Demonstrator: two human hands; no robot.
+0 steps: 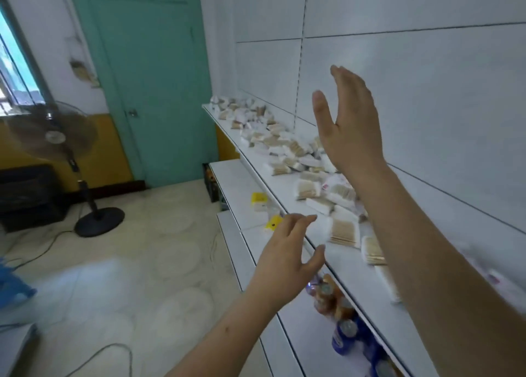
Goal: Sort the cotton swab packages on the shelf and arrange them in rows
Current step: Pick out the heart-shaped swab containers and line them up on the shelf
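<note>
Several cotton swab packages (287,146) lie jumbled along the white top shelf (338,258) against the tiled wall, from its far end to near me. One package (343,230) with wooden sticks lies close to the shelf's front edge. My left hand (287,255) hovers just in front of that edge, fingers relaxed and slightly spread, holding nothing. My right hand (348,123) is raised above the pile with straight fingers, palm turned left, empty.
Lower white shelves (236,183) step out below, with yellow-and-white packs (260,201) on one and bottles (336,299) under the top shelf. A standing fan (61,137), floor cables and a teal door (150,71) are to the left.
</note>
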